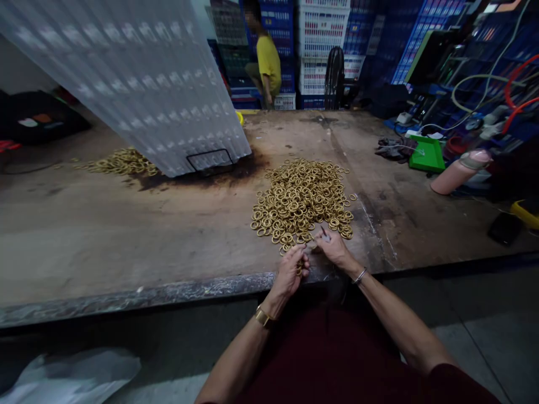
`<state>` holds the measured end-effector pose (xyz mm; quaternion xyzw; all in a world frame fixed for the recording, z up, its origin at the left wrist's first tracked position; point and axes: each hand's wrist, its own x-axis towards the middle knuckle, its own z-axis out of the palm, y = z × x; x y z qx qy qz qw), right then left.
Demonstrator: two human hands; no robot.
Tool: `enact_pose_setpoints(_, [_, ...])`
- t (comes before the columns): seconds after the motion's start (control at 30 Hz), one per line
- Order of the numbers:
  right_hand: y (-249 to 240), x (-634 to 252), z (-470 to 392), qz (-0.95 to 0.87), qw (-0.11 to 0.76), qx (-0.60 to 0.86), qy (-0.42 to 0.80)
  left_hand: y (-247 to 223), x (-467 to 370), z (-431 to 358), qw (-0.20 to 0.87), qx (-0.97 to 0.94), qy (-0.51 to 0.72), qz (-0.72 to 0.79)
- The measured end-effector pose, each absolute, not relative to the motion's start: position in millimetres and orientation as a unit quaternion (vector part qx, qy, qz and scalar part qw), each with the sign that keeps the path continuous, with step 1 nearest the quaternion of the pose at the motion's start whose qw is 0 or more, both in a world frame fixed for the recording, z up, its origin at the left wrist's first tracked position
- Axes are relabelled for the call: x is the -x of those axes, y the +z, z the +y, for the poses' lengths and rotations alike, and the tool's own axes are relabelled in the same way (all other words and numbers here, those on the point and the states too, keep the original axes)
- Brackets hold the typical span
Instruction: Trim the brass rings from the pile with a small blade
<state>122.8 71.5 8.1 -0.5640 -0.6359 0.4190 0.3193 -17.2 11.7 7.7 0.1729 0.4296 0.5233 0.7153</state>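
Observation:
A large pile of gold-coloured rings [303, 193] lies on the wooden table [126, 235] in front of me. My left hand [291, 269], with a gold watch at the wrist, is closed around several of these rings at the near edge of the pile. Just to its right, my right hand [334, 249] is closed on a slim, dark-tipped tool [324, 234] whose exact kind I cannot make out. Both hands are close together over the table's front edge, and the fingertips partly hide what lies between them.
A tall, pale ribbed panel [168, 95] stands tilted at the left rear, with a smaller ring pile [122, 163] behind it. At the right are a green tray [426, 154], a pink bottle [461, 171] and a black object [505, 228]. A person in yellow [268, 64] is beyond the table.

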Motion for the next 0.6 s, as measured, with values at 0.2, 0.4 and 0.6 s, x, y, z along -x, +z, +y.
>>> enact_pose_setpoints(0.2, [9.5,-117.4,57.5,-0.42,0.379,0.446,0.694,5.7,6.8,22.7,0.719,-0.189,0.524,0.417])
enact_pose_setpoints(0.4, [9.7,-118.6,56.3,-0.426,0.377,0.444,0.692,4.3,7.1,25.5,0.652,-0.243,0.543,0.47])
enact_pose_setpoints(0.6, [13.8,-119.2,60.8,-0.573,0.361,0.523,0.517,13.4,9.2,20.4,0.49,-0.404,0.564,0.527])
